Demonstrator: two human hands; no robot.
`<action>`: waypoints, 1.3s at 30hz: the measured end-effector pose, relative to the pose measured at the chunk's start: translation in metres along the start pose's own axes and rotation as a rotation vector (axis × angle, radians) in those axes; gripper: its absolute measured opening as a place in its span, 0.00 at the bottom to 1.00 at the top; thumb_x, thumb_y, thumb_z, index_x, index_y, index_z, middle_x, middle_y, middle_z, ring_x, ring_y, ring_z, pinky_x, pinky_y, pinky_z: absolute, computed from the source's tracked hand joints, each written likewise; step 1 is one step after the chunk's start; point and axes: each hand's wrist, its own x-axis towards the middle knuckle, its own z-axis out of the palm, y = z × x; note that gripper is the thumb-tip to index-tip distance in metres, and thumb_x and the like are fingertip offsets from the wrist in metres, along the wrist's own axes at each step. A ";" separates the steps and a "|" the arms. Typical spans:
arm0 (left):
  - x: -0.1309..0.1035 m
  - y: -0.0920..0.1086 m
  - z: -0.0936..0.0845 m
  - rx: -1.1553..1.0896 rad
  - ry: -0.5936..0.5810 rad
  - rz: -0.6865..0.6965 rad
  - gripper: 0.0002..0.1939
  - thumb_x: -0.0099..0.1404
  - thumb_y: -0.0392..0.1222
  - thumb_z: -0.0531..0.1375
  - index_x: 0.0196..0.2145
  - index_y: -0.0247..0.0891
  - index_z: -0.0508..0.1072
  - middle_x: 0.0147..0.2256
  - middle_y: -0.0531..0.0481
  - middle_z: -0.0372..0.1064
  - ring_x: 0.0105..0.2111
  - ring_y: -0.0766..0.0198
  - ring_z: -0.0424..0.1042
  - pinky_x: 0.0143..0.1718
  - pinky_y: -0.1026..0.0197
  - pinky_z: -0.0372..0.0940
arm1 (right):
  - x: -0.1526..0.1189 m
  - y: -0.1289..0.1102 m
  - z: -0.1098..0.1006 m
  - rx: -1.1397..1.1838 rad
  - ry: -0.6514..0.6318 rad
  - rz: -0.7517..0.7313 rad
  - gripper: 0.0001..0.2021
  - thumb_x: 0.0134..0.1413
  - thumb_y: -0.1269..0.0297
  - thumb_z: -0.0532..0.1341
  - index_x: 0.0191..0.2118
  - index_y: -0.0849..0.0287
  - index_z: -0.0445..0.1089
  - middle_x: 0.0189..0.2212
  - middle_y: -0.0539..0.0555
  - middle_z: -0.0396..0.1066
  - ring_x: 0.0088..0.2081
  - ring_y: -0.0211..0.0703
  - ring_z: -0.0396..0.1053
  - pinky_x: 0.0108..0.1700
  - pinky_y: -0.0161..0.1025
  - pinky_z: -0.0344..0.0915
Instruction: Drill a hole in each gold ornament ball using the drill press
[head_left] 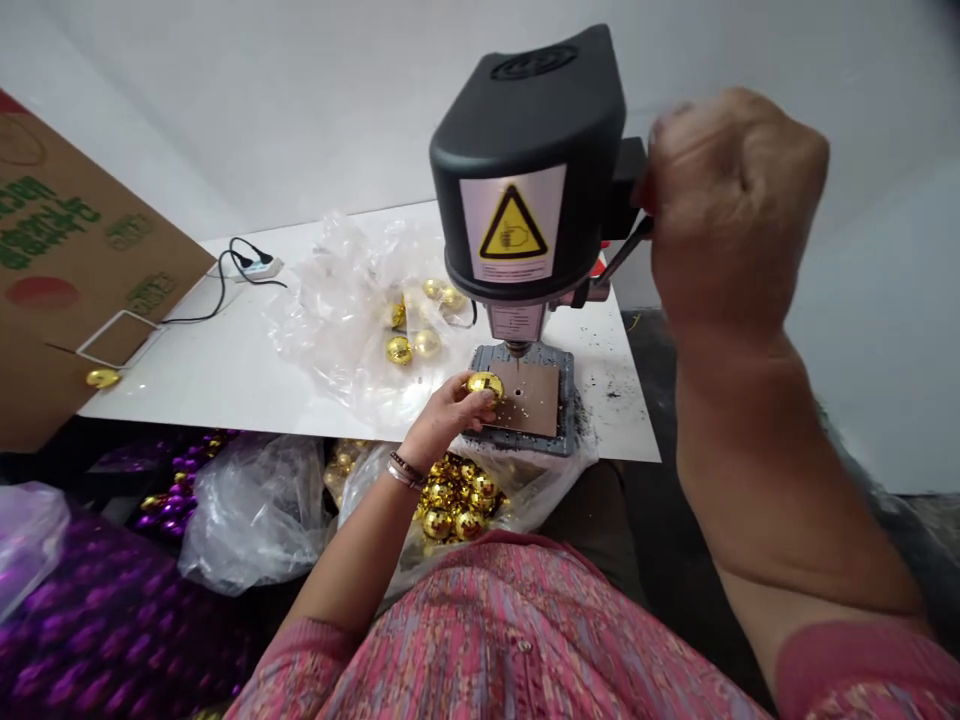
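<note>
Between the thumb and fingers of my left hand [448, 412] is a gold mirror ball [486, 384], held over the left side of a brown board [538, 398]. The board lies on the grey base [566, 375] of a black bench drill press [529, 150], beneath its chuck and bit [517, 352]. A small dark hole shows in the board. My right hand [739, 190], raised at the machine's right side, is closed round the feed lever [628, 252]; the lever's end is hidden in the fist.
Clear plastic bags [337, 320] with several gold balls [399, 349] lie on the white table [240, 390]. An open bag of gold mirror balls [469, 522] is at my lap. Left are a cardboard box [75, 260], a power strip [259, 268] and purple balls [112, 610].
</note>
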 end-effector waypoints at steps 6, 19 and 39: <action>0.017 0.007 0.013 0.170 0.021 0.046 0.23 0.60 0.49 0.74 0.49 0.36 0.78 0.35 0.52 0.76 0.26 0.70 0.71 0.27 0.66 0.65 | 0.013 -0.003 0.008 0.013 -0.019 0.058 0.23 0.73 0.71 0.47 0.22 0.61 0.49 0.21 0.43 0.45 0.29 0.22 0.45 0.41 0.30 0.47; 0.024 0.012 0.029 0.618 0.127 0.174 0.23 0.60 0.42 0.75 0.53 0.39 0.82 0.39 0.52 0.81 0.40 0.60 0.78 0.44 0.61 0.71 | 0.011 0.003 0.008 0.115 -0.024 0.020 0.18 0.68 0.65 0.44 0.24 0.60 0.47 0.23 0.41 0.45 0.31 0.16 0.46 0.45 0.24 0.48; 0.039 -0.002 0.038 0.554 0.044 0.236 0.27 0.52 0.39 0.78 0.51 0.38 0.84 0.42 0.49 0.82 0.43 0.55 0.78 0.51 0.55 0.71 | -0.045 0.022 -0.017 -0.001 -0.010 -0.296 0.12 0.67 0.63 0.48 0.31 0.58 0.52 0.28 0.47 0.53 0.32 0.25 0.53 0.42 0.30 0.56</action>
